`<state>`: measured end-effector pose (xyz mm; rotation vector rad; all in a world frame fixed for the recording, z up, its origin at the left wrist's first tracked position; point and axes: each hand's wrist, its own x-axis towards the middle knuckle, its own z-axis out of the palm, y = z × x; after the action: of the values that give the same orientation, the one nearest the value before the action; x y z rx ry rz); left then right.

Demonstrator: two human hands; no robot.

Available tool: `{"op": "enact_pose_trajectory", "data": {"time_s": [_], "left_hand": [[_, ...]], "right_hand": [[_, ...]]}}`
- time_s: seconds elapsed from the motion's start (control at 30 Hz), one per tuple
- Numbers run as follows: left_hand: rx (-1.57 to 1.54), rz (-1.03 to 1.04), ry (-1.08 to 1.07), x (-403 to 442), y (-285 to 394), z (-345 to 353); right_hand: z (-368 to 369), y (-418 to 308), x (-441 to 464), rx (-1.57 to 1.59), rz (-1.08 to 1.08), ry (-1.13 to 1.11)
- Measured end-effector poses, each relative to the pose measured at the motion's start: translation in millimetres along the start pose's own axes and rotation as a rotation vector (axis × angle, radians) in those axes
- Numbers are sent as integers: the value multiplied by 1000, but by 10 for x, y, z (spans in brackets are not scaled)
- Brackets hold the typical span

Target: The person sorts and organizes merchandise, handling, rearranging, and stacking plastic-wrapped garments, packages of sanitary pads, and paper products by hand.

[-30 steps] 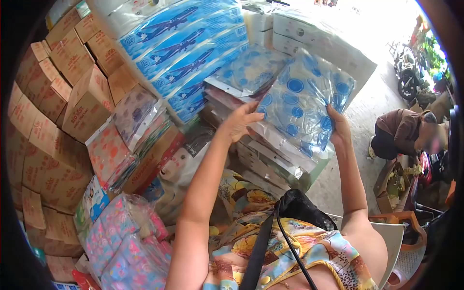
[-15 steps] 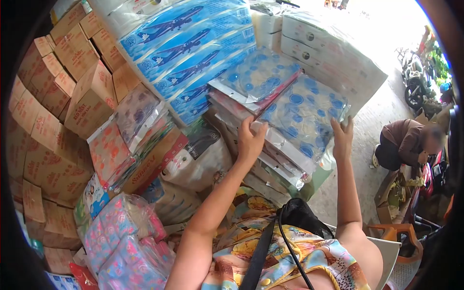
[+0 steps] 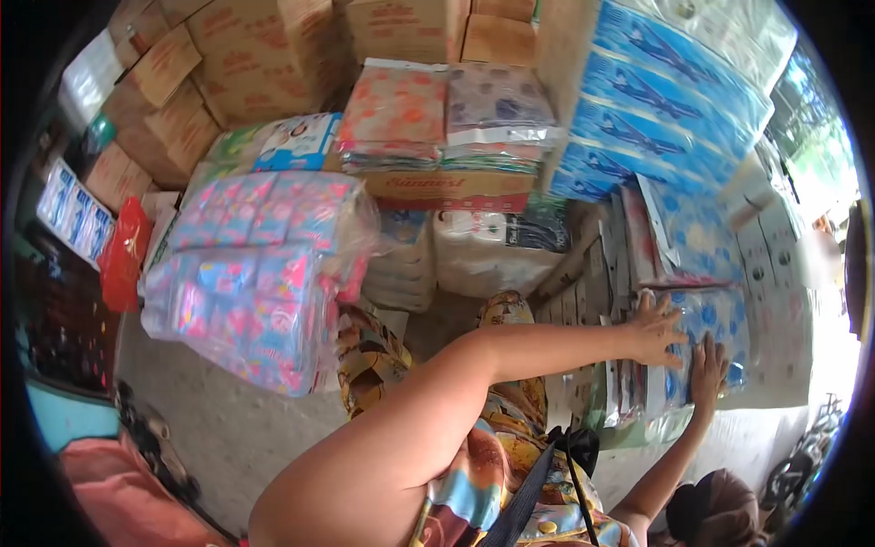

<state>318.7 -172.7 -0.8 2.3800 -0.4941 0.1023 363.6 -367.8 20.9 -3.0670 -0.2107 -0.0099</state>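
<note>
On the right are two side-by-side stacks of flat plastic-wrapped packs with blue circles; the nearer dotted pack (image 3: 718,314) lies under both of my hands. My left hand (image 3: 658,333) rests across this pack's left edge, its fingers spread. Close beside it, my right hand (image 3: 708,374) lies on the same pack with fingers stretched out. Neither hand is wrapped round anything. The farther dotted pack (image 3: 697,219) tops the other stack, with a white edge strip and a pink layer beneath.
Blue tissue packs with airplane prints (image 3: 629,100) rise behind the stacks. Orange-patterned packs (image 3: 394,109) sit on a Sunnest carton (image 3: 437,190). Pink-and-blue bundles (image 3: 246,283) stand at left, cartons (image 3: 246,55) behind. Another person (image 3: 715,510) is at lower right.
My view has swung left. My hands were at opposite sides of the near dotted stack; now they lie close together on top of it.
</note>
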Motion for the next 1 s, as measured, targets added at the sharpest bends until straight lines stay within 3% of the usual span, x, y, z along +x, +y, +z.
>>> {"op": "enact_pose_trajectory", "data": {"time_s": [0.07,0.2,0.3,0.37,0.47,0.53,0.6,0.67,0.73,0.83,0.9,1.0], "left_hand": [[-4,-2,-90,-17,2,-21],[0,38,-58,-32,-140,20],[25,79,260,-193,-235,-110],[-11,72,332,-378,-405,-380],[81,27,701,-722,-827,-811],[0,-41,820,-932,-1222,-1143],[-136,-171,1023,-1189,-1582,-1391],[26,-298,1291,-1510,-1880,-1604],[-46,-472,1522,-1757,-2240,-1747],[-194,-444,1631,-2180,-2457,-1956],[-520,-636,1810,-2334,-2761,-1980],[-601,-659,1992,-2416,-2685,-1999]], "right_hand": [[15,1,3,12,-18,-16],[-103,-87,16,33,-35,-100],[-378,-277,-22,-18,-18,-118],[-537,-509,-119,-68,16,-160],[-617,-895,-162,-98,-159,4],[-680,-1261,-101,48,-553,-30],[-778,-1866,-166,-39,-609,-102],[-714,-2364,-114,-41,-760,-103],[-611,-2914,-67,-52,-944,-31],[-369,-3766,-63,72,-1154,47],[-99,-4333,13,163,-1274,143],[354,-5043,43,201,-1324,309]]}}
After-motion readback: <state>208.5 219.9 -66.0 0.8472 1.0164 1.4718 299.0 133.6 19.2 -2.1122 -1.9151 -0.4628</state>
